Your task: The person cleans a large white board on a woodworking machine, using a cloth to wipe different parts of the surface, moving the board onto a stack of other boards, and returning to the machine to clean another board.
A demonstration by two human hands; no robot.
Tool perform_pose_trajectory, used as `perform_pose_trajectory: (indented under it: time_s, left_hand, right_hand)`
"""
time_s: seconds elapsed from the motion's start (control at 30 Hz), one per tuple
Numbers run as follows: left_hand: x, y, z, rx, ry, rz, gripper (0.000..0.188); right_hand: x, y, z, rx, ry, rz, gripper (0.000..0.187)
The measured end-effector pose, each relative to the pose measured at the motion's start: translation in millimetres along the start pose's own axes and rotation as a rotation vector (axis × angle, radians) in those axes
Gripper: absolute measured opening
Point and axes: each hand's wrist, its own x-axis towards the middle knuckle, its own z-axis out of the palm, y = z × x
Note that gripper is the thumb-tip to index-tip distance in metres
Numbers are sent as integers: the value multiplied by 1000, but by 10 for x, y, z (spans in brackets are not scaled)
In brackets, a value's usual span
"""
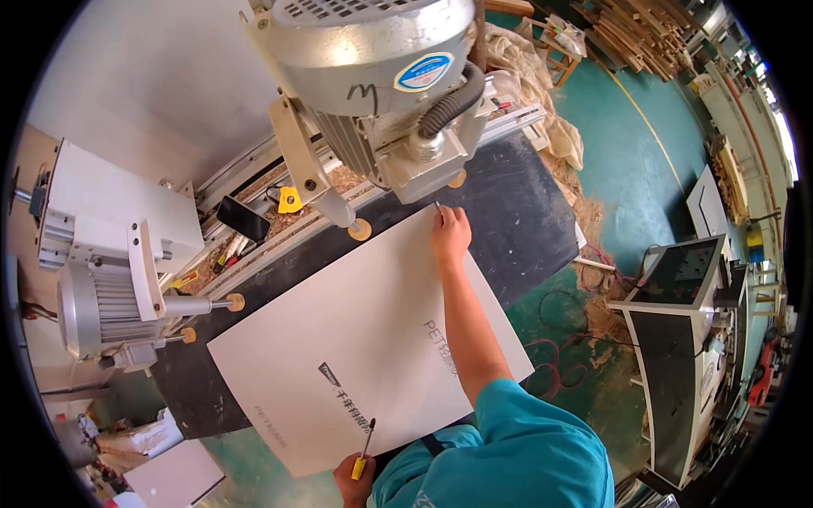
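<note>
A large white panel (339,322) with printed lettering lies across the dark machine bed (521,199). Over its far right corner is my right hand (451,235), fingers closed; a small dark tip pokes out past them, too small to name. My left hand (345,484) is down at the panel's near edge, beside my body. It grips the yellow handle of a screwdriver (361,466), whose thin shaft points up and away over the panel.
A big grey motor (356,93) overhangs the far edge, a second motor (106,305) stands left. Along the rail lie a phone (243,218) and a yellow tape measure (290,201). A control console (677,271) stands right, with cables (559,364) on the green floor.
</note>
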Motion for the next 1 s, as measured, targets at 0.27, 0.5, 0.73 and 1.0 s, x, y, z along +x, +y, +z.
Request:
perform_pose_trajectory:
  time_s: [0.27,0.5,0.73,1.0]
  left_hand:
    - [16,-97,-11,59,-21,-13,26]
    - [-69,-603,-431,43,51,-52,28]
    - [5,-1263,-1294,-91,81,-31,25]
    - [-316,-2655,-2370,-279,317,-149,20]
  right_hand:
    - [115,24,120,0,-97,-73,10]
    - [-135,-272,296,-68,-40,-127,12]
    - [-1400,-1426,581,-96,-112,-174,12]
    - [-3830,-3675,1146,117,-448,-101,10]
